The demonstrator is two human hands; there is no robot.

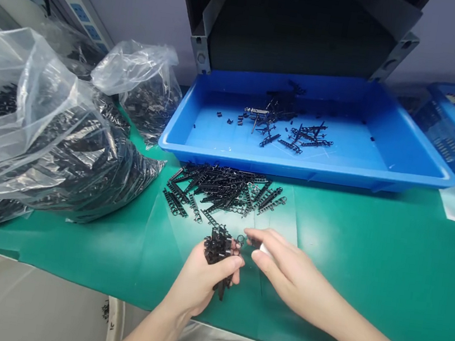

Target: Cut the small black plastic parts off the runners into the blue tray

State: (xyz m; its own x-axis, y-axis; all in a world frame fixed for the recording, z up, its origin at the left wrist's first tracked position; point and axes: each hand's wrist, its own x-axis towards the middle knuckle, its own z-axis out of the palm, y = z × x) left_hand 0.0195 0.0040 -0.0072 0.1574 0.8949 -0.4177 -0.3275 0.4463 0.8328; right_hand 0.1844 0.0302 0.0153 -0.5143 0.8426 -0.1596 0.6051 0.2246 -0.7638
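My left hand (206, 277) is closed round a bunch of slim black plastic parts (219, 245), its thumb pressed across them. A ring-shaped end of one part sticks out to the right of the bunch. Close beside it is my right hand (286, 263), thumb and forefinger apart, with the fingertips near that ring. Something small and white shows between thumb and fingers; I cannot tell what it is. Just beyond both hands lies a loose pile of similar black ladder-like parts (225, 190) on a clear sheet.
Behind the pile stands a blue tray (415, 157) with scattered black parts, below a dark machine chute (293, 33). Clear plastic bags (81, 155) of black pieces fill the left. A power strip (79, 6) leans behind them. A blue basket (450, 123) is at right on the green mat (370, 241).
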